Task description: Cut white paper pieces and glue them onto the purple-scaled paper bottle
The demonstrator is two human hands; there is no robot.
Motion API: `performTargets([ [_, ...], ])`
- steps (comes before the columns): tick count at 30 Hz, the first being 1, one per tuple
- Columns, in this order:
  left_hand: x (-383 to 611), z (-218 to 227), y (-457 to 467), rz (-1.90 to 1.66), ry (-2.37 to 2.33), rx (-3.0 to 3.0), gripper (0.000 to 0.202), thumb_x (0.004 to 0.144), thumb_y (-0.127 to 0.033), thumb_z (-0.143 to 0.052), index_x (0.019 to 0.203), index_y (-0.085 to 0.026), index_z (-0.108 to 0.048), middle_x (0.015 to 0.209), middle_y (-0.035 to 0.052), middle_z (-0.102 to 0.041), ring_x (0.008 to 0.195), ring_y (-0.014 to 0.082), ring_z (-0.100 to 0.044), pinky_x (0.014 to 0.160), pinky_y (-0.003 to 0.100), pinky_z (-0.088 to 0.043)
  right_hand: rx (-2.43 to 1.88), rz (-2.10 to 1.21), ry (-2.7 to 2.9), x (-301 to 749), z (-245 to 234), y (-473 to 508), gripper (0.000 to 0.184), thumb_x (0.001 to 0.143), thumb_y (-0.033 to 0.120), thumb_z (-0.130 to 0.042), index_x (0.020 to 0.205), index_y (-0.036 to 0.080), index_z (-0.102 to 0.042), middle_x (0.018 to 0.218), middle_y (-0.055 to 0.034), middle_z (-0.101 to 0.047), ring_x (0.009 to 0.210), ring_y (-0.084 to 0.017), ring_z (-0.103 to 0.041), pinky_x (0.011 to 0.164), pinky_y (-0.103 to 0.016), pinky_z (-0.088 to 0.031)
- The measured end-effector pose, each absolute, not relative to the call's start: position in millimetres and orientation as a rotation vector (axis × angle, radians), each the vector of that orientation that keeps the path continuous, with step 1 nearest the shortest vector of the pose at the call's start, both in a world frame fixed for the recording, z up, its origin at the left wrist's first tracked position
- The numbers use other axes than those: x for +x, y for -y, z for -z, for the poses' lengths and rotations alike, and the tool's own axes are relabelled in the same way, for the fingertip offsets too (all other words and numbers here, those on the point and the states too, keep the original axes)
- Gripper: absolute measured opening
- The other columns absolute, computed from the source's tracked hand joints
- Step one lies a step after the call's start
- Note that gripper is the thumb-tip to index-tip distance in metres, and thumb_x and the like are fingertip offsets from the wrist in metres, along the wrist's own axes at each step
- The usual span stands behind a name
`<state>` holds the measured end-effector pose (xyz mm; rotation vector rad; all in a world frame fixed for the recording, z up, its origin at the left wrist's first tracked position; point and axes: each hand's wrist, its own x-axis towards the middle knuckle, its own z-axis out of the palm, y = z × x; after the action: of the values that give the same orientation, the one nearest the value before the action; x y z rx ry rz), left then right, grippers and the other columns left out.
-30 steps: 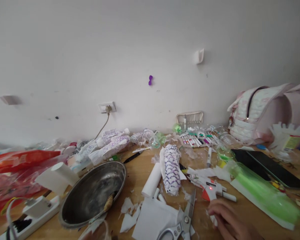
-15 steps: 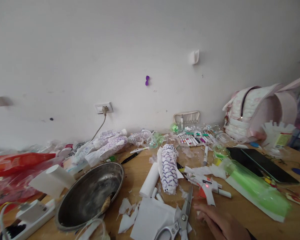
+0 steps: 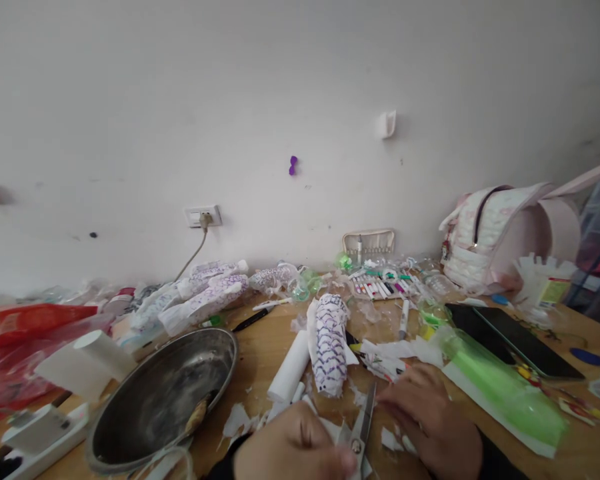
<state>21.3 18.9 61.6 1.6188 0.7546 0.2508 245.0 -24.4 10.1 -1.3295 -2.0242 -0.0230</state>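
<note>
My left hand (image 3: pixel 296 443) is closed in a fist, thumb forward, over the white paper and beside the handle end of the scissors (image 3: pixel 362 427). What it holds, if anything, is hidden. My right hand (image 3: pixel 430 417) has its fingers curled together just right of the scissor blades, covering most of the white glue gun; its grip is hidden. Beyond the hands lies a white stuffed roll (image 3: pixel 329 347) with purple scale-like markings. On its left rests a white paper roll (image 3: pixel 289 368). Torn white scraps (image 3: pixel 391 439) lie around the scissors.
A metal basin (image 3: pixel 163 400) stands at left, near a power strip (image 3: pixel 55 443) and red plastic bags (image 3: pixel 35 320). More marked rolls (image 3: pixel 205 300) lie by the wall. Markers (image 3: pixel 377 288), a green plastic packet (image 3: pixel 505 387), a phone (image 3: pixel 525 343) and a backpack (image 3: pixel 500 240) are at right.
My left hand has come into view over the paper and the scissor handles. My right hand has moved forward over the glue gun. The view has shifted slightly.
</note>
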Motion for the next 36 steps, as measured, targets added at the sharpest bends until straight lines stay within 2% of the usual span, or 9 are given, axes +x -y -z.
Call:
performTargets([
  [3, 43.7, -60.2, -37.2, -0.330, -0.649, 1.496, 0.060, 0.073, -0.062, -0.040, 0.044, -0.013, -0.059, 0.028, -0.0028, -0.042, 0.022, 0.0031, -0.021, 0.033, 0.023, -0.010, -1.507, 0.124, 2.001, 255.4, -34.9, -2.3, 0.015, 0.080, 0.018, -0.048, 0.077, 0.026, -0.061, 0.083, 0.0005, -0.066, 0.087, -0.021, -0.054, 0.080, -0.042, -0.029],
  [5, 48.6, -50.2, -44.3, -0.444, -0.687, 1.411, 0.061, 0.069, -0.066, -0.040, 0.043, -0.014, -0.056, 0.025, -0.0042, -0.037, 0.019, 0.0037, -0.021, 0.032, 0.023, -0.006, -1.691, 0.174, 1.929, 260.6, -44.6, -24.3, 0.010, 0.076, 0.024, -0.055, 0.070, 0.025, -0.063, 0.080, -0.0004, -0.067, 0.084, -0.023, -0.055, 0.076, -0.042, -0.029],
  [13, 44.8, -28.8, -55.2, -0.888, -0.791, 1.257, 0.050, 0.069, -0.057, -0.046, 0.045, -0.015, -0.055, 0.023, -0.0088, -0.025, 0.026, 0.0030, -0.012, 0.038, 0.023, -0.007, -2.257, 0.194, 1.953, 258.3, -37.1, -86.9, 0.040, 0.077, 0.043, -0.047, 0.053, 0.016, -0.064, 0.074, -0.0140, -0.068, 0.080, -0.030, -0.059, 0.076, -0.044, -0.033],
  [18, 42.2, -25.3, -59.8, -0.966, -0.765, 1.240, 0.046, 0.072, -0.052, -0.044, 0.049, -0.013, -0.055, 0.026, -0.0084, -0.027, 0.029, 0.0035, -0.016, 0.039, 0.023, -0.012, -2.282, 0.111, 1.882, 261.6, -39.0, -95.7, 0.031, 0.074, 0.030, -0.047, 0.050, 0.016, -0.061, 0.065, -0.0121, -0.067, 0.070, -0.026, -0.061, 0.065, -0.036, -0.037],
  [23, 40.7, -23.6, -62.6, -0.997, -0.689, 1.198, 0.040, 0.073, -0.049, -0.048, 0.057, -0.013, -0.056, 0.029, -0.0086, -0.032, 0.027, 0.0028, -0.021, 0.036, 0.020, -0.012, -2.236, 0.139, 1.704, 268.7, -64.4, -85.8, 0.028, 0.078, 0.031, -0.042, 0.061, 0.018, -0.060, 0.066, -0.0052, -0.064, 0.065, -0.018, -0.057, 0.059, -0.028, -0.034],
  [27, 45.2, -26.0, -60.6, -1.087, -0.581, 1.017, 0.034, 0.068, -0.043, -0.062, 0.087, -0.015, -0.058, 0.065, 0.0016, -0.061, 0.051, 0.0106, -0.055, 0.044, 0.020, -0.035, -1.665, 0.359, 1.797, 245.0, -71.7, -53.5, 0.028, 0.080, 0.030, -0.044, 0.057, 0.016, -0.053, 0.056, -0.0005, -0.054, 0.057, -0.013, -0.049, 0.065, -0.029, -0.031],
  [30, 50.0, -24.3, -56.5, -1.135, -0.480, 0.901, 0.066, 0.054, -0.044, -0.074, 0.111, -0.022, -0.046, 0.108, 0.0107, -0.057, 0.093, 0.0244, -0.058, 0.074, 0.033, -0.044, -1.243, 0.432, 1.959, 211.2, -60.8, -24.6, 0.027, 0.079, 0.022, -0.044, 0.054, 0.017, -0.049, 0.054, 0.0011, -0.050, 0.057, -0.012, -0.045, 0.064, -0.030, -0.028],
  [32, 51.8, -22.7, -53.4, -1.108, -0.446, 0.866, 0.077, 0.049, -0.042, -0.078, 0.113, -0.025, -0.040, 0.112, 0.0122, -0.056, 0.096, 0.0279, -0.057, 0.082, 0.039, -0.041, -1.140, 0.416, 2.035, 190.9, -50.0, -9.7, 0.025, 0.079, 0.021, -0.043, 0.054, 0.017, -0.048, 0.056, 0.0007, -0.051, 0.057, -0.013, -0.044, 0.061, -0.030, -0.027],
  [36, 50.9, -23.1, -50.6, -1.089, -0.504, 0.776, 0.062, 0.061, -0.036, -0.072, 0.111, -0.022, -0.039, 0.099, 0.0099, -0.062, 0.078, 0.0228, -0.063, 0.075, 0.036, -0.043, -1.280, 0.194, 2.008, 170.2, -27.0, 12.7, 0.005, 0.072, 0.019, -0.053, 0.067, 0.020, -0.054, 0.068, 0.0000, -0.058, 0.065, -0.016, -0.050, 0.058, -0.028, -0.031],
])
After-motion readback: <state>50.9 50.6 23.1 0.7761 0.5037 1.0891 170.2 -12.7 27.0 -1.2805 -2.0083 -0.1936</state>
